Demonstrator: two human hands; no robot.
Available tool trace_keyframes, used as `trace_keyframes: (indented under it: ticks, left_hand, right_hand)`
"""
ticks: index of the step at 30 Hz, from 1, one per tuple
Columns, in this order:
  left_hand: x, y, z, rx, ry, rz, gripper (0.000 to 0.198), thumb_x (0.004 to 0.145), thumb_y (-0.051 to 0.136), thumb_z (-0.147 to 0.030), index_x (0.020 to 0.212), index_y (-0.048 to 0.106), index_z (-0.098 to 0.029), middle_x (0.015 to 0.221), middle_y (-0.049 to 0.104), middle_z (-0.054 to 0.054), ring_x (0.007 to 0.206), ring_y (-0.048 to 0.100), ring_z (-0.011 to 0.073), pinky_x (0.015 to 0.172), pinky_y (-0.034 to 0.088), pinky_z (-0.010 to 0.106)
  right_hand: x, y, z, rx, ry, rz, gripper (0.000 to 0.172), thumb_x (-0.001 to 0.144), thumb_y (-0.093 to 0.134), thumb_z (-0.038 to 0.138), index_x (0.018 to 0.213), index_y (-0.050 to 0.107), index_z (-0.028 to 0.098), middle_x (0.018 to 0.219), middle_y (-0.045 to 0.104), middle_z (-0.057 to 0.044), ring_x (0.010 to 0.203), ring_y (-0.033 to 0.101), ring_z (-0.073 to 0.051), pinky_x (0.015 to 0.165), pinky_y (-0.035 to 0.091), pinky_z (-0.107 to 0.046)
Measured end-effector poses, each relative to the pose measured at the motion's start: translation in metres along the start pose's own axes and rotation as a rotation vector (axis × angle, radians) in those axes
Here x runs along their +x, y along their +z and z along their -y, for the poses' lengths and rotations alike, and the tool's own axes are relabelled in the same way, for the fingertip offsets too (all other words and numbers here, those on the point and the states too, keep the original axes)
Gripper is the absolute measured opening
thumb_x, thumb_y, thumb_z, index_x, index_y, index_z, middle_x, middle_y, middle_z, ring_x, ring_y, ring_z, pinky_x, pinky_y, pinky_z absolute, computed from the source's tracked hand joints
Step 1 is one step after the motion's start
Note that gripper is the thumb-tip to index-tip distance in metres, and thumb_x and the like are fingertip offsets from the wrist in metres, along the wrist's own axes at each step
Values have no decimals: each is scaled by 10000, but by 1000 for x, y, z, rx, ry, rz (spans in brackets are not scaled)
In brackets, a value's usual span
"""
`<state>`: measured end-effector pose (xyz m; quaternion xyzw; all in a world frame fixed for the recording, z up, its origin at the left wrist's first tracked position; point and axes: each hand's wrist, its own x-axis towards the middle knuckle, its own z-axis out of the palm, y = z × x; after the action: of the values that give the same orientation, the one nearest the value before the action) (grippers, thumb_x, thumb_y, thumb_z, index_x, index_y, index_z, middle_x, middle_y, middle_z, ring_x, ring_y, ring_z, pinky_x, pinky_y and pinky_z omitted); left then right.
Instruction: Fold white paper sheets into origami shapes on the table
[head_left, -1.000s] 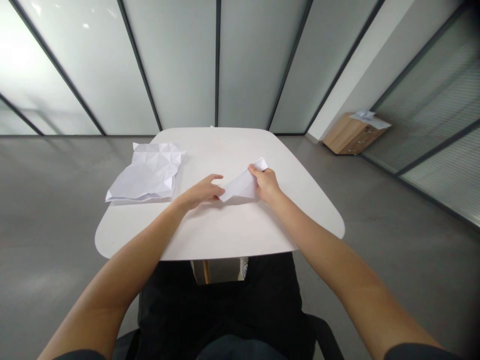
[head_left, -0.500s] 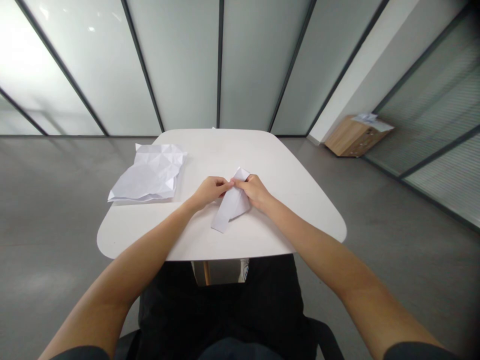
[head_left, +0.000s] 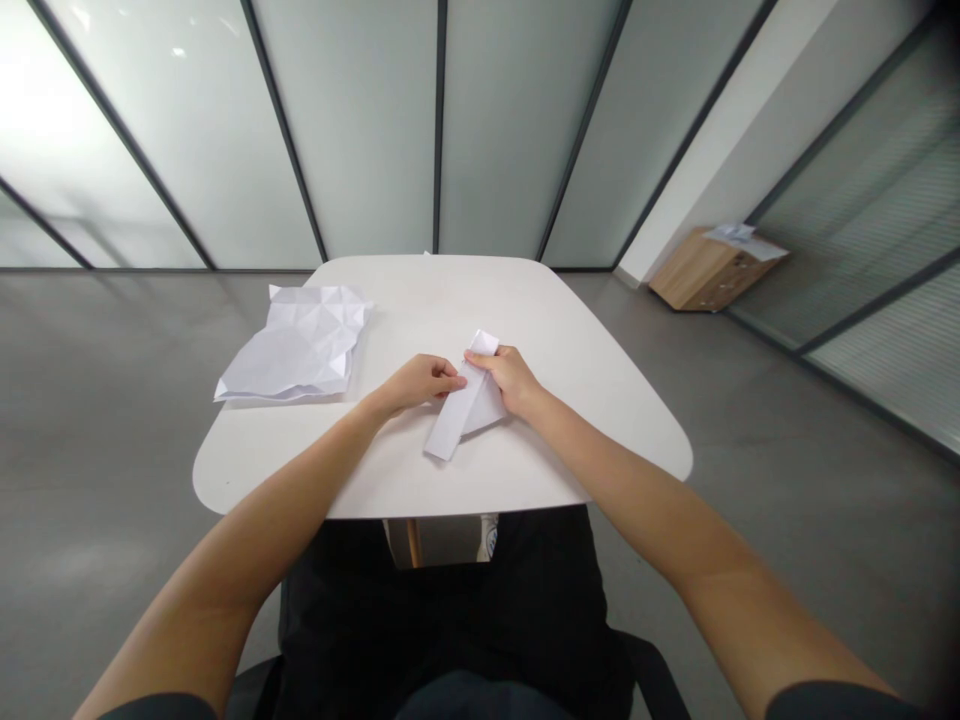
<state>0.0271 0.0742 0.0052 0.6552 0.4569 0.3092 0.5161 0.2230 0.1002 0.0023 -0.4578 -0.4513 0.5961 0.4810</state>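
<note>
A folded strip of white paper [head_left: 463, 408] lies on the white table [head_left: 442, 300], slanting toward me at its lower end. My right hand [head_left: 507, 378] grips its upper part, with the fingers across the top. My left hand [head_left: 416, 385] meets its left edge, and the fingertips pinch the paper. A looser flap shows under the strip on the right. To the left lies a large creased, crumpled sheet of white paper [head_left: 294, 345], which neither hand touches.
The rounded table edge runs close in front of my body, and dark trousers show below it. A low wooden drawer cabinet [head_left: 705, 270] with papers on top stands by the far right wall. Frosted glass panels line the back, above a grey floor.
The paper has swung from pointing up and right to lying lengthwise toward me, and it now looks like a narrower strip. My hands have come closer together around it.
</note>
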Motion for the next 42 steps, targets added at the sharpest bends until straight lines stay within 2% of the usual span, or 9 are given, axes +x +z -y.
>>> trace_keyframes:
  ticks: [7, 13, 21, 26, 34, 42]
  left_hand:
    - [1, -2, 6, -8, -36, 25, 349, 785, 806, -481, 829, 713, -147, 783, 676, 36, 670, 573, 117, 644, 444, 271]
    - [-4, -2, -2, -5, -39, 15, 316, 788, 807, -449, 809, 721, -145, 768, 677, 39, 660, 564, 114, 632, 437, 263]
    - [-3, -3, 4, 47, -39, 41, 297, 779, 804, -439, 842, 739, -156, 788, 703, 47, 657, 583, 123, 626, 428, 263]
    - [-4, -6, 4, 89, -30, 71, 306, 769, 795, -452, 842, 744, -159, 723, 689, 40, 607, 557, 126, 592, 395, 269]
    - [-9, -10, -3, 122, -28, 64, 298, 761, 802, -430, 859, 745, -154, 762, 712, 52, 635, 574, 130, 602, 395, 268]
    - [-11, -18, -8, 129, -37, 88, 286, 767, 811, -403, 869, 727, -149, 775, 705, 32, 673, 581, 115, 637, 404, 249]
  right_hand:
    - [6, -6, 1, -4, -47, -43, 369, 539, 928, 399, 717, 703, 168, 662, 693, -5, 600, 593, -162, 576, 466, -290]
    - [5, -6, 3, 2, -49, -42, 382, 524, 928, 402, 726, 702, 170, 664, 697, -8, 604, 590, -167, 578, 463, -295]
    - [13, -17, 6, 12, -83, -84, 422, 520, 949, 438, 731, 698, 172, 640, 666, 11, 587, 559, -150, 559, 437, -286]
    - [20, -27, 12, 70, -105, -160, 440, 489, 951, 429, 742, 699, 173, 644, 665, 20, 595, 562, -147, 576, 445, -286]
    - [25, -33, 15, 116, -105, -183, 459, 453, 971, 409, 734, 698, 171, 640, 673, 18, 602, 573, -153, 596, 465, -297]
    - [31, -38, 15, 157, -139, -190, 447, 486, 971, 386, 767, 702, 165, 683, 702, 15, 643, 601, -149, 624, 480, -280]
